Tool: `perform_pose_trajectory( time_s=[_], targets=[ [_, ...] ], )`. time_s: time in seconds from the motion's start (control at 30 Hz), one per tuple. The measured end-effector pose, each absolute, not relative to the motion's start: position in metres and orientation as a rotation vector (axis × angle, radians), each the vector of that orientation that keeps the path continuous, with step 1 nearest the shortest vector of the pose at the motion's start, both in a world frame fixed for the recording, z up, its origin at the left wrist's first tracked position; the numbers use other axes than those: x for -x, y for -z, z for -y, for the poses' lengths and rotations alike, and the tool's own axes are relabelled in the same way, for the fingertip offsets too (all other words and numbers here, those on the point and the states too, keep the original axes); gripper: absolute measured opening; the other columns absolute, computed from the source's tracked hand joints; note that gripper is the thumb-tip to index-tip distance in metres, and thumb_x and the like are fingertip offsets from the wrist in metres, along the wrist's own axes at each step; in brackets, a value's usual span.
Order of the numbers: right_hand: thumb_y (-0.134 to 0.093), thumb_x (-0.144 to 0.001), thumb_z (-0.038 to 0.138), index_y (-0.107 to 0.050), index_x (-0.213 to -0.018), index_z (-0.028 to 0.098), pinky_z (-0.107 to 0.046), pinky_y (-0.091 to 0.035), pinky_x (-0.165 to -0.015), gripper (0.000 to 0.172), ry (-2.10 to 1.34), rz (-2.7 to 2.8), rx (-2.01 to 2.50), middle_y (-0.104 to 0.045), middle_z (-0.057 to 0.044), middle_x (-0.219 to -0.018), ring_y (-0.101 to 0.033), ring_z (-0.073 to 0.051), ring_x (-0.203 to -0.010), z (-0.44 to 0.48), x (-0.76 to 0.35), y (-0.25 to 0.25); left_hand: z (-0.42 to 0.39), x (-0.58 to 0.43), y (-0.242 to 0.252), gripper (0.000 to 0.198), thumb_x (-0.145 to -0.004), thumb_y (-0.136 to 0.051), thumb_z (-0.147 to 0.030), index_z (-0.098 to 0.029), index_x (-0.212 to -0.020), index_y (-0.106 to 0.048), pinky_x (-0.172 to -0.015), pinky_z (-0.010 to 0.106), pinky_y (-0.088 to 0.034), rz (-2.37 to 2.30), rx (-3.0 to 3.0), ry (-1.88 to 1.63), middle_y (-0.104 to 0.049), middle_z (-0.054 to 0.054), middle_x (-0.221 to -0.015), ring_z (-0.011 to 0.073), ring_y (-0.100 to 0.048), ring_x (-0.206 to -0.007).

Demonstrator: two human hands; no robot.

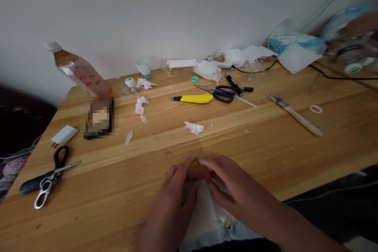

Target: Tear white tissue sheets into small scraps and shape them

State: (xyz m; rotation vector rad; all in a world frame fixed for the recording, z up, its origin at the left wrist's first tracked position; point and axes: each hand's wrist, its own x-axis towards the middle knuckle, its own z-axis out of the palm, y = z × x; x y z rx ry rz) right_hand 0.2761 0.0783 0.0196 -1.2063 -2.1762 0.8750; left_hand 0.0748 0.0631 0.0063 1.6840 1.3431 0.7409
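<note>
At the near edge of the table, my left hand [176, 195] and my right hand [232, 185] bend toward each other, fingertips nearly meeting. Their fingers and thumbs close around the upper end of a whitish sheet-like thing [203, 208], perhaps paper or thin plastic. What lies between the fingers is mostly hidden. Lower on the sheet is a small pale lump [225, 220]. Just beyond my hands lies a crumpled white scrap [194, 127]. Farther back are a yellow utility knife [196, 98] and dark-handled scissors [223, 93].
A brush [295, 116] and white ring [315, 109] lie right. On the left are a tilted bottle [84, 75], a blurred-out dark object [99, 118], a white charger [65, 135] and keys [44, 193]. Tissue packs [298, 41] sit back right, near another person's hand [360, 25].
</note>
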Motion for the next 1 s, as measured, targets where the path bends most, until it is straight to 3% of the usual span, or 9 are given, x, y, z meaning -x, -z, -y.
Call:
perform_pose_trajectory(
  time_s=[0.3, 0.47, 1.0],
  targets=[
    [-0.046, -0.099, 0.013, -0.041, -0.138, 0.032, -0.042, -0.050, -0.102, 0.043, -0.902, 2.134, 1.270, -0.061, -0.004, -0.129, -0.056, -0.018, -0.123, -0.0753, -0.2806, -0.0202, -0.0629, -0.0733, -0.0061, 0.058, -0.092, -0.054, -0.014, -0.041, -0.143, -0.045, -0.096, 0.043, -0.055, -1.392, -1.779, -0.684, -0.068, 0.001, -0.122, 0.0208, -0.065, -0.109],
    [-0.054, -0.096, 0.017, -0.045, -0.137, 0.030, -0.044, -0.051, -0.100, 0.044, -0.916, 2.141, 1.291, -0.064, -0.005, -0.128, -0.059, -0.021, -0.119, -0.0753, -0.2829, -0.0187, -0.0631, -0.0720, -0.0098, 0.054, -0.096, -0.052, -0.016, -0.040, -0.143, -0.043, -0.101, 0.044, -0.052, -1.394, -1.799, -0.657, -0.065, 0.001, -0.130, 0.0207, -0.062, -0.118],
    [-0.057, -0.091, 0.013, -0.052, -0.129, 0.031, -0.039, -0.052, -0.099, 0.043, -0.984, 2.017, 1.259, -0.066, -0.002, -0.126, -0.062, -0.018, -0.117, -0.0767, -0.2815, -0.0124, -0.0636, -0.0726, -0.0037, 0.056, -0.098, -0.051, -0.019, -0.043, -0.148, -0.038, -0.092, 0.042, -0.053, -1.339, -1.876, -0.652, -0.066, 0.002, -0.118, 0.0210, -0.063, -0.106]
  ],
)
